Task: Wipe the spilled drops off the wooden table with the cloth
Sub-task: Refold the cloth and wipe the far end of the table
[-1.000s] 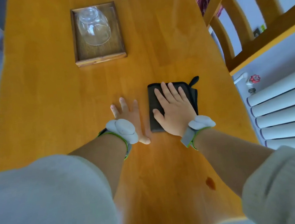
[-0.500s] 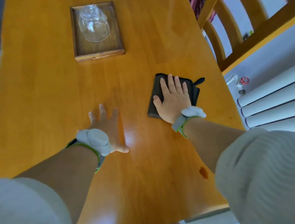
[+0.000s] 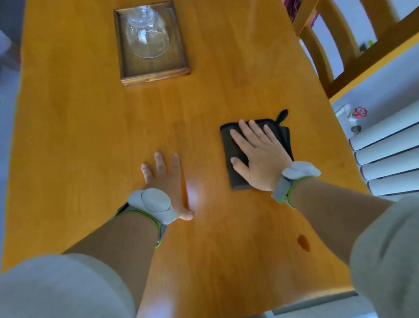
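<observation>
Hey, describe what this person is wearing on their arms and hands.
Both hands are bare, no gloves. The left hand and right hand each have a pale grey rounded device strapped at the wrist on a grey band edged in bright green. The forearms are uncovered; loose, pale grey-white sleeves are pushed up toward the elbows.

Both arms reaching forward, left hand (image 3: 166, 185) flat with fingers spread and palm down, right hand (image 3: 260, 158) flat with straight fingers pressing down, grey bands on both wrists, pale sleeves pushed up
</observation>
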Motion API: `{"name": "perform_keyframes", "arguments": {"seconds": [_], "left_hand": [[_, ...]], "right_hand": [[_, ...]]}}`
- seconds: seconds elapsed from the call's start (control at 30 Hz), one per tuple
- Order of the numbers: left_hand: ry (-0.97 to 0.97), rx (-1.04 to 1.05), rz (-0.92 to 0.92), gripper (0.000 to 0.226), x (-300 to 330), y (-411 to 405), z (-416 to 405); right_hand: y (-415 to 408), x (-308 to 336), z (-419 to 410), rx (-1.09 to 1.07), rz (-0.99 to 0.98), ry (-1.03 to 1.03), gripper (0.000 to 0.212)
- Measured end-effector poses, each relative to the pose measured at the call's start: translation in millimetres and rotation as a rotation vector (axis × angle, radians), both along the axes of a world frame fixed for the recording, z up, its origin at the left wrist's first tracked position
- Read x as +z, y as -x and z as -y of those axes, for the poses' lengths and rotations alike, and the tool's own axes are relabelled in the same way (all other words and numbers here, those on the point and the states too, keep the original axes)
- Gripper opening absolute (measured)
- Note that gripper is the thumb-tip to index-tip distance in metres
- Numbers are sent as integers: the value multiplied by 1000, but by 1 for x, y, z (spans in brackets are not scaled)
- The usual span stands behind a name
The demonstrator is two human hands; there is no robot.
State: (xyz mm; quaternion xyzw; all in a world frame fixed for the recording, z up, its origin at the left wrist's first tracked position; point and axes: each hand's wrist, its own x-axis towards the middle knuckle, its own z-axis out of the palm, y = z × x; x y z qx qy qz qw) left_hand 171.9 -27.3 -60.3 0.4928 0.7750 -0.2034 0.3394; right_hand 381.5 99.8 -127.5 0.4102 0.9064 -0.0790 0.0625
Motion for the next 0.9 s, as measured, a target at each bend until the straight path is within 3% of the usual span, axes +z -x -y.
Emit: {"name": "perform_keyframes", "arguments": {"seconds": [0.13,0.3,0.47,0.67,0.9], "left_hand": [[-81,52,30,143,-5,3,14],[-129,65,-39,134,-4,-3,31],[-67,36,-28,138,0,-2,59],[-15,12,-17,139,5,-16,85],[6,-66,-46,143,2,-43,98]], "right_hand": [[41,1,18,-219,-8,-2,72],[47,2,84,-17,-85,49,71],[-1,4,80,147,-62,32,70],[30,3,110,-249,-67,29,73],[9,8,168,-199,-145,73,70]]}}
